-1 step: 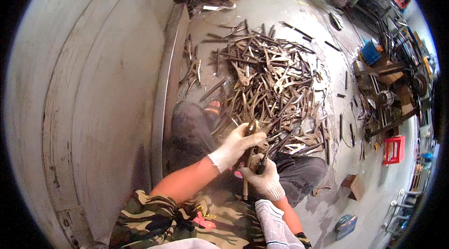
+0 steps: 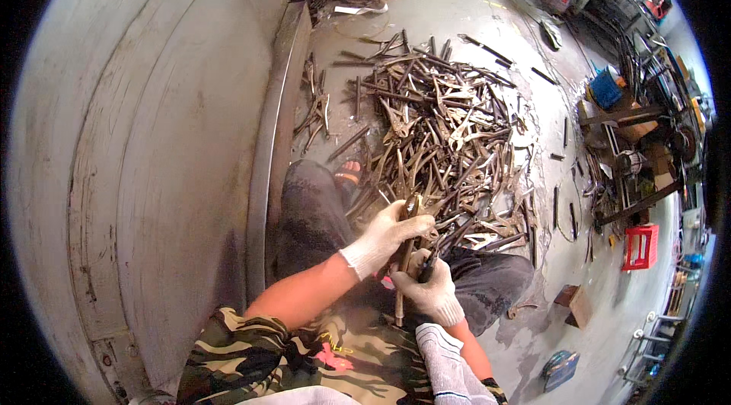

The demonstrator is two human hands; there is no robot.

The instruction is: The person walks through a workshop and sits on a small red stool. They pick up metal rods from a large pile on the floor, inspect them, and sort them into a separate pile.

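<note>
Red crate (image 2: 641,246) sits beyond metal pliers pile (image 2: 449,131).

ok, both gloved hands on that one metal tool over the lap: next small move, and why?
Probably steady the metal tool with the left hand while the right hand works its lower end. Both hands already hold it upright above the lap, and the pile of similar tools lies just ahead.

A rusty metal tool (image 2: 406,253) is gripped by 2 white-gloved hands above the lap: the left hand (image 2: 388,235) is closed around its upper part, the right hand (image 2: 426,287) around its lower part. A large heap of similar metal pieces (image 2: 442,131) is spread on the concrete floor (image 2: 457,1) just ahead. A red crate (image 2: 641,247) is seen at the right, well apart.
</note>
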